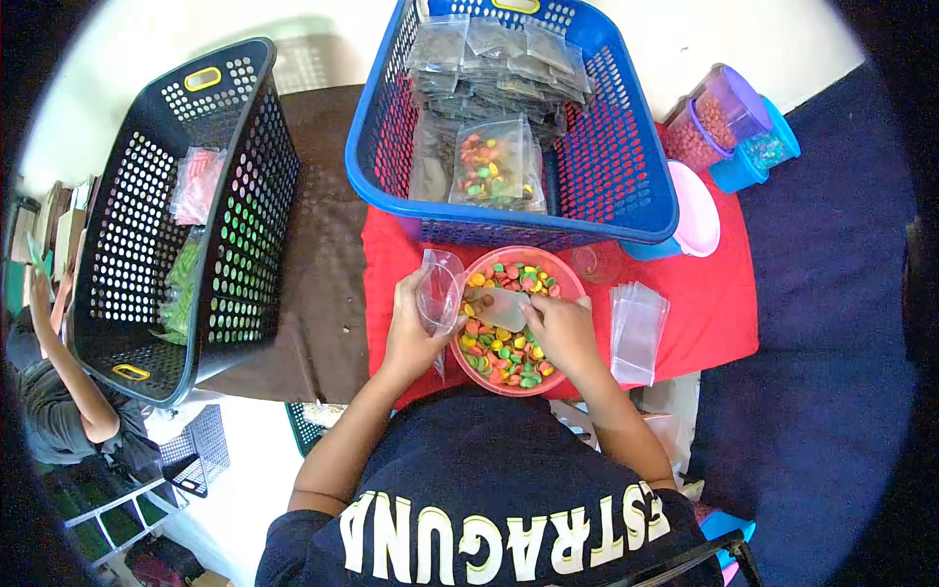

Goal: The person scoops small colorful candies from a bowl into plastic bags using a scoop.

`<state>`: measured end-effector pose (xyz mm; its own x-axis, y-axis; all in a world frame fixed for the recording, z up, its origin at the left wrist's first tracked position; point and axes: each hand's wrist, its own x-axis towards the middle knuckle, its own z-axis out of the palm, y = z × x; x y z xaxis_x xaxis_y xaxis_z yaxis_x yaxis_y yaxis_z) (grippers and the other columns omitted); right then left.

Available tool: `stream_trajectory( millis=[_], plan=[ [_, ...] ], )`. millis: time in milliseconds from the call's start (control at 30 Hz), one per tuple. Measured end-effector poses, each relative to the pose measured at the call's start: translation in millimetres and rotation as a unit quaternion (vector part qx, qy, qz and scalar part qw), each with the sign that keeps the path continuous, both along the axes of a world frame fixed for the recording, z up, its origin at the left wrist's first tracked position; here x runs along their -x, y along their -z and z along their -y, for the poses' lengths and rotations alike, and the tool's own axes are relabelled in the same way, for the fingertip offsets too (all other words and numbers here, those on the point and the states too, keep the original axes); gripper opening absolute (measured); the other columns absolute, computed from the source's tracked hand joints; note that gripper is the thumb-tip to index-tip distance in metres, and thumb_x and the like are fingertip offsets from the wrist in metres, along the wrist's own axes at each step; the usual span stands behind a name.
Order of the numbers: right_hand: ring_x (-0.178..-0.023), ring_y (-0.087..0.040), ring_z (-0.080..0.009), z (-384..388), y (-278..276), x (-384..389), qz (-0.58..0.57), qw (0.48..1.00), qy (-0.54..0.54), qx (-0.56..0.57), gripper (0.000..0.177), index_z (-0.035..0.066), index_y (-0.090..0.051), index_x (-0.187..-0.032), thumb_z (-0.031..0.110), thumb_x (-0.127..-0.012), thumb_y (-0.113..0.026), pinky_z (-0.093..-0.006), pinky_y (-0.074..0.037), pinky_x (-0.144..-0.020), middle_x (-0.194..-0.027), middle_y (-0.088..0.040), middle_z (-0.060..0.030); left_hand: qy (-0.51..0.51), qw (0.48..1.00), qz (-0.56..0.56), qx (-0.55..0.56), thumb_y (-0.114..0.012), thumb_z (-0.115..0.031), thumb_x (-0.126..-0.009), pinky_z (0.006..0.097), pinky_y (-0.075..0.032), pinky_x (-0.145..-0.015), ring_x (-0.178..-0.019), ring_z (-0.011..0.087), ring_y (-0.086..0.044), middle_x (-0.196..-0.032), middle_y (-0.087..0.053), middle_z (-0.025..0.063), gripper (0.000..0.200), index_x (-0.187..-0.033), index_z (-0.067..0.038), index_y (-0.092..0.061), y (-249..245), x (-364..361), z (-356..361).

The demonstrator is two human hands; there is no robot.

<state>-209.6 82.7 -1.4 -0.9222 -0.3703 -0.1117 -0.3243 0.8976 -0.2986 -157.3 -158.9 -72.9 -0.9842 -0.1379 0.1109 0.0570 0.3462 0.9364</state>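
Dark shirt [489, 470] with big pale letters fills the bottom of the view, and both bare arms reach forward from it, bent at the elbows.

The left hand's [411, 333] fingers are curled shut around a small clear bag [440, 289]. They hold it upright with its mouth open, just beside the pink bowl [509, 252]. The right hand [562, 333] is turned palm down over the bowl. Its fingers are closed on a pale scoop [499, 305] that points toward the bag. The scoop sits just above the sweets [499, 357], which are green, yellow, orange and pink and fill the bowl.

The bowl rests on a red cloth [714, 293] that covers the surface. A stack of empty bags [638, 328] lies near the right hand. Behind the bowl stands a blue basket [636, 176] full of packed bags, with one filled bag [494, 166] in front. A black basket [245, 245] stands to the left. Purple tubs [719, 117] and a pink lid [696, 210] sit to the right. Another person [54, 391] is far off on the left.
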Motion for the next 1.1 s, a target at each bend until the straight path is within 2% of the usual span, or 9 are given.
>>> stream_trajectory(
  millis=[200,267,367,500,600,667,800,867,1100],
  plan=[
    [-0.082,-0.068,-0.0325,4.6,10.4,-2.4,0.024,0.999,-0.017,0.041,0.027,0.01,-0.07,-0.096,0.034,-0.1,-0.057,-0.0503,-0.041,-0.082,-0.086,-0.073,-0.0114,-0.001,1.0,-0.006,0.022,-0.09,-0.02,-0.076,0.0445,-0.035,-0.119,-0.141,0.0331,-0.042,-0.148,-0.041,0.0196,0.097,-0.15,0.001,-0.032,-7.9,-1.8,-0.1],
    [-0.087,-0.069,-0.0318,6.3,11.0,-2.4,-0.026,0.999,-0.023,0.02,0.025,0.01,-0.069,-0.098,0.032,-0.1,-0.056,-0.0501,-0.04,-0.084,-0.089,-0.073,-0.0122,-0.002,0.999,-0.004,0.038,-0.09,-0.021,-0.076,0.0441,-0.035,-0.118,-0.14,0.0331,-0.043,-0.148,-0.042,0.0193,0.096,-0.15,0.0,-0.033,-10.0,-2.6,0.1],
    [-0.092,-0.069,-0.0309,3.7,-2.4,-2.9,0.001,1.0,0.004,-0.02,0.025,0.01,-0.068,-0.099,0.031,-0.1,-0.056,-0.0498,-0.04,-0.085,-0.091,-0.073,-0.0125,0.0,1.0,-0.016,0.013,-0.09,-0.023,-0.076,0.0436,-0.036,-0.118,-0.14,0.0333,-0.043,-0.148,-0.042,0.0194,0.096,-0.15,0.0,-0.033,-7.7,-0.6,1.5],
    [-0.088,-0.069,-0.0319,-8.6,-9.8,-1.2,-0.049,0.998,-0.001,-0.039,0.024,0.01,-0.069,-0.098,0.029,-0.1,-0.055,-0.05,-0.041,-0.083,-0.088,-0.073,-0.0123,-0.001,0.999,0.003,0.031,-0.09,-0.025,-0.077,0.0442,-0.037,-0.118,-0.14,0.0329,-0.043,-0.148,-0.042,0.0191,0.096,-0.15,0.0,-0.032,-10.1,-1.6,1.4],
    [-0.08,-0.07,-0.0325,-14.8,-21.7,0.4,0.019,0.997,0.017,-0.067,0.023,0.009,-0.069,-0.097,0.028,-0.099,-0.055,-0.0504,-0.043,-0.08,-0.083,-0.073,-0.012,-0.007,1.0,0.008,0.02,-0.09,-0.025,-0.078,0.0445,-0.037,-0.117,-0.14,0.0321,-0.043,-0.148,-0.041,0.0187,0.097,-0.15,0.0,-0.031,-8.1,-0.4,1.3],
    [-0.074,-0.07,-0.0326,-20.4,-20.4,0.3,-0.027,0.999,0.024,-0.029,0.024,0.009,-0.069,-0.097,0.029,-0.099,-0.056,-0.0506,-0.044,-0.076,-0.078,-0.072,-0.0122,-0.007,1.0,0.003,-0.001,-0.09,-0.021,-0.075,0.0451,-0.036,-0.117,-0.138,0.0376,-0.044,-0.145,-0.044,0.0218,0.094,-0.148,0.001,-0.034,-7.1,-1.4,0.5],
    [-0.074,-0.07,-0.031,-24.4,-22.2,-0.8,-0.026,0.998,0.023,-0.05,0.024,0.008,-0.069,-0.095,0.029,-0.098,-0.057,-0.0497,-0.042,-0.074,-0.078,-0.072,-0.0122,-0.003,1.0,0.004,0.008,-0.09,-0.02,-0.075,0.0454,-0.036,-0.117,-0.139,0.0374,-0.043,-0.145,-0.043,0.0219,0.094,-0.148,0.001,-0.034,-9.6,0.9,1.0],
    [-0.074,-0.07,-0.0309,-26.7,-15.3,-1.5,-0.036,0.998,0.016,-0.052,0.024,0.008,-0.069,-0.094,0.029,-0.098,-0.058,-0.0497,-0.042,-0.074,-0.078,-0.072,-0.0122,0.003,0.999,0.044,0.017,-0.091,-0.024,-0.076,0.0444,-0.036,-0.118,-0.142,0.0328,-0.041,-0.149,-0.04,0.0192,0.1,-0.151,-0.001,-0.03,-10.6,-0.8,1.9],
    [-0.075,-0.069,-0.0304,-20.6,-24.8,5.6,-0.049,0.995,0.029,-0.082,0.022,0.009,-0.069,-0.089,0.028,-0.096,-0.059,-0.0492,-0.041,-0.075,-0.078,-0.072,-0.0113,0.003,1.0,0.016,0.015,-0.091,-0.025,-0.077,0.0446,-0.037,-0.117,-0.141,0.0326,-0.041,-0.15,-0.04,0.0192,0.099,-0.151,-0.001,-0.03,-5.2,-2.0,2.5]
  ],
)
